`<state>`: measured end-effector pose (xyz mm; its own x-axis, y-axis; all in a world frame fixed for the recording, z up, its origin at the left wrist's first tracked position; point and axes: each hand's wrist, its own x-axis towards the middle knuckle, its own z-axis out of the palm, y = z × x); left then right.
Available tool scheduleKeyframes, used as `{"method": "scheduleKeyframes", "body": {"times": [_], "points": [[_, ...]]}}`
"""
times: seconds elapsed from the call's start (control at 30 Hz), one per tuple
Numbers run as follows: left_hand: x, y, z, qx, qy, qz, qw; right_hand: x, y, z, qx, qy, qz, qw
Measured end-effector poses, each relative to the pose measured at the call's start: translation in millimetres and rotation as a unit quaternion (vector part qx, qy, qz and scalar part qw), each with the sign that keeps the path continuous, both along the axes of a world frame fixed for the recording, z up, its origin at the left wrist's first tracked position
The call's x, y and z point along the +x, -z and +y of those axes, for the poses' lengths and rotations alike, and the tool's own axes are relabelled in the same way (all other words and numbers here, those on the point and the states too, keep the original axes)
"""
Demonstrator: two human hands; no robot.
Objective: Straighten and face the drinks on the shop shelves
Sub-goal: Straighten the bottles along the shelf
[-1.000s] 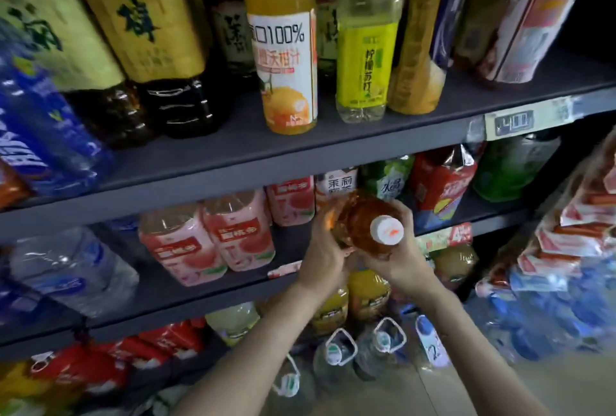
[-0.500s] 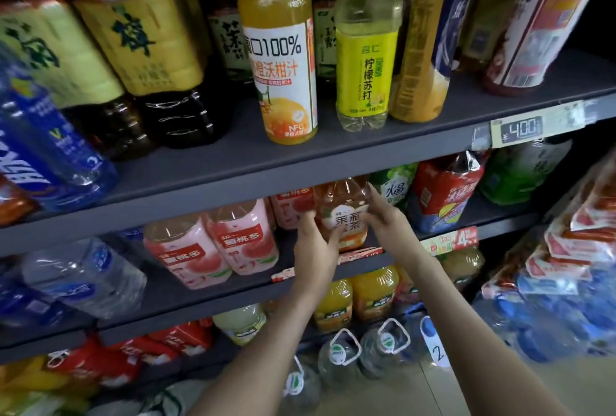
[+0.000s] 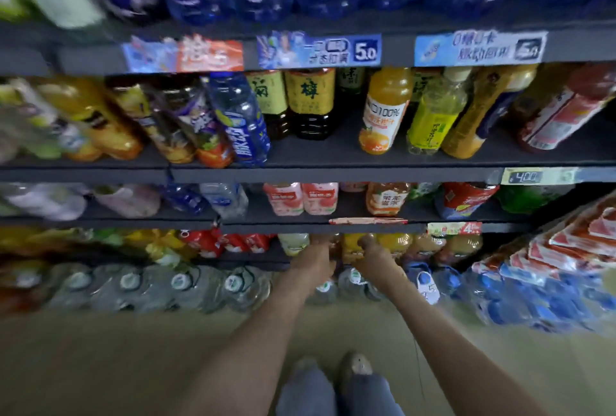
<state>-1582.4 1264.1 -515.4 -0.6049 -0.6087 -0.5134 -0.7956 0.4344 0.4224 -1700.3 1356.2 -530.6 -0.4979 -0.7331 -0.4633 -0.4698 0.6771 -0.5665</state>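
Note:
Both my arms reach down to the low shelf of orange and yellow juice bottles. My left hand (image 3: pixel 316 264) and my right hand (image 3: pixel 375 257) lie on either side of one orange juice bottle (image 3: pixel 350 248). Their fingertips are hidden under the shelf edge and blurred, so no grip shows. One shelf up, the amber tea bottle (image 3: pixel 386 199) stands upright with its label facing out, next to two pink peach drinks (image 3: pixel 301 199).
Higher shelves hold an orange juice bottle (image 3: pixel 383 115), a lemon soda (image 3: pixel 433 115), dark tea bottles (image 3: pixel 310 102) and leaning blue bottles (image 3: pixel 240 122). Large water jugs (image 3: pixel 180 285) line the floor. Stacked packs (image 3: pixel 566 249) crowd the right side. My shoes (image 3: pixel 353 365) stand below.
Both hands left the amber tea bottle standing on its shelf and dropped to the juice shelf below. The camera pulled back and tilted down, showing more shelves and the floor.

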Motion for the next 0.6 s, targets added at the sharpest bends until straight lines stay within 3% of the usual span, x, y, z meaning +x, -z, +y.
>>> {"method": "scheduleKeyframes", "body": {"times": [0.23,0.43,0.6], "points": [[140.6,-73.5,-11.0,0.081,-0.193,0.022,0.978,90.7,-77.2,-36.6,0.016,-0.092,-0.044,0.995],[321.1,-92.0,-39.4,0.063,-0.336,0.028,0.940,199.9,-117.0,-101.2,0.049,-0.232,0.030,0.971],[493.2,-113.0,-60.8,0.023,-0.334,-0.074,0.939,335.7,-124.6,-174.1,0.027,-0.313,0.077,0.946]]}}
